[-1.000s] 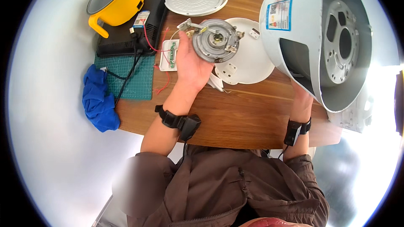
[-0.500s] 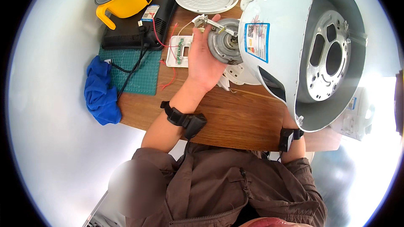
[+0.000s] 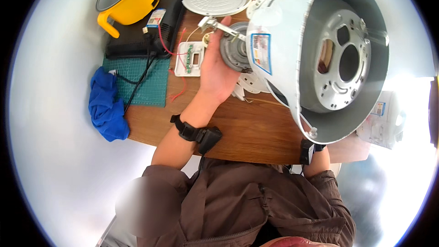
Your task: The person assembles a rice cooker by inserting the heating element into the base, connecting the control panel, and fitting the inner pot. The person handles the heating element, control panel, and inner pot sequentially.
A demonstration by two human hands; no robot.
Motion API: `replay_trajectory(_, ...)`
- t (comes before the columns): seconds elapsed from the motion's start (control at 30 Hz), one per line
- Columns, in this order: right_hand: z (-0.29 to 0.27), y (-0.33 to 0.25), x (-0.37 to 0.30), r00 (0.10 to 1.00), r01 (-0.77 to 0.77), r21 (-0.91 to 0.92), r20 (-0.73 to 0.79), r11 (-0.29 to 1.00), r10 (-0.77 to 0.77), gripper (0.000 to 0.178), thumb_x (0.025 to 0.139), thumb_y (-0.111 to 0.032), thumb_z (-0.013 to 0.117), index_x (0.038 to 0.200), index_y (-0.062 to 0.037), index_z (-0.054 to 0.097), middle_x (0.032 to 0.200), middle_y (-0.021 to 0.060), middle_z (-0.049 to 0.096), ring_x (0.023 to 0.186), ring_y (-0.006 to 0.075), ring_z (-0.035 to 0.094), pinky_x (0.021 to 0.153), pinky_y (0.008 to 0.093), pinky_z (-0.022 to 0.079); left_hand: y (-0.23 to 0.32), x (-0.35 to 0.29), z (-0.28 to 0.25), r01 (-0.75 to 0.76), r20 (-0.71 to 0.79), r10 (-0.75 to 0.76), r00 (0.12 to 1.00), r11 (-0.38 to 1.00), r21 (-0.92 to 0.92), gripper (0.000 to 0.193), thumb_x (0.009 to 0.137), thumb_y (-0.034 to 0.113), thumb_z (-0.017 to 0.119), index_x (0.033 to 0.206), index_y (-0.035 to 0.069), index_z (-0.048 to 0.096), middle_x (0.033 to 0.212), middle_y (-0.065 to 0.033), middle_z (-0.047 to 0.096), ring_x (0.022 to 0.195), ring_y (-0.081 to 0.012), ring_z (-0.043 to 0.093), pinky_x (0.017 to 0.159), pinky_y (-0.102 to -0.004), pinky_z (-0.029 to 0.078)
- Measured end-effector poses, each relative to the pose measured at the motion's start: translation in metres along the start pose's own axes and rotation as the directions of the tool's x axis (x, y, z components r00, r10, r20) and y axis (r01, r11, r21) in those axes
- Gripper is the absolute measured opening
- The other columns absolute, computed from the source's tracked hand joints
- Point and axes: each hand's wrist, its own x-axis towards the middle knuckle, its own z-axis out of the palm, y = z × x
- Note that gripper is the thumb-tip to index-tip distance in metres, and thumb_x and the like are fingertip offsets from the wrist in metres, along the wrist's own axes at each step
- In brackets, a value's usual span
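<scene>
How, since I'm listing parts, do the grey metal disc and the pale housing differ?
The pale housing is much larger than the metal disc. The disc is squat; the housing is a deep, hollow shell. The housing carries a blue-edged label; none shows on the grey disc. The disc is partly hidden by the housing. Both look round.

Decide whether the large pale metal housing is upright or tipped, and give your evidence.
Tipped: the housing shows its outer side, and its open end faces rightward.
</scene>
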Motion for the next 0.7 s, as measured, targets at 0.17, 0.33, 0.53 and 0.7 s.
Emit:
replay_trajectory(0.17, 0.003, 0.001, -0.006, 1.000, 0.001, 0.048, -0.011, 0.999, -0.001, 0.060, 0.102, -0.048, 0.045, 0.148, -0.0103, 0.040, 0.154, 0.0122, 0.040, 0.139, 0.0297, 0.039, 0.119, 0.0482, 0.030, 0.000, 0.004, -0.001, -0.081, -0.012, 0.082, 0.997, 0.997, 0.008, 0.054, 0.106, 0.039, 0.041, 0.154, 0.017, 0.033, 0.147, -0.0077, 0.047, 0.135, -0.0265, 0.046, 0.113, -0.0469, 0.036)
replay_trajectory(0.33, 0.007, 0.008, -0.004, 1.000, -0.011, 0.075, -0.012, 0.997, 0.012, 0.060, 0.102, -0.048, 0.045, 0.148, -0.0102, 0.040, 0.154, 0.0122, 0.039, 0.139, 0.0296, 0.038, 0.119, 0.0483, 0.029, 0.003, 0.006, 0.000, -0.145, -0.054, 0.147, 0.988, 0.989, 0.036, 0.053, 0.106, 0.037, 0.037, 0.155, 0.016, 0.031, 0.150, -0.0108, 0.043, 0.138, -0.0288, 0.043, 0.116, -0.0493, 0.033)
replay_trajectory(0.53, 0.011, 0.014, 0.008, 1.000, -0.019, 0.055, -0.017, 0.998, 0.020, 0.060, 0.102, -0.048, 0.045, 0.148, -0.0100, 0.040, 0.154, 0.0122, 0.039, 0.140, 0.0296, 0.038, 0.119, 0.0484, 0.029, 0.005, 0.009, -0.008, -0.182, -0.053, 0.186, 0.981, 0.981, 0.072, 0.054, 0.105, 0.033, 0.041, 0.155, 0.016, 0.030, 0.152, -0.0132, 0.041, 0.139, -0.0313, 0.041, 0.118, -0.0510, 0.031)
replay_trajectory(0.7, 0.018, 0.003, 0.010, 1.000, -0.025, 0.081, -0.015, 0.996, 0.027, 0.060, 0.102, -0.048, 0.045, 0.148, -0.0099, 0.040, 0.154, 0.0123, 0.039, 0.140, 0.0295, 0.037, 0.119, 0.0485, 0.028, 0.000, 0.004, -0.006, -0.175, -0.006, 0.177, 0.984, 0.980, 0.095, 0.094, 0.079, -0.018, 0.048, 0.158, 0.025, 0.019, 0.145, -0.0121, 0.042, 0.134, -0.0294, 0.046, 0.114, -0.0494, 0.038)
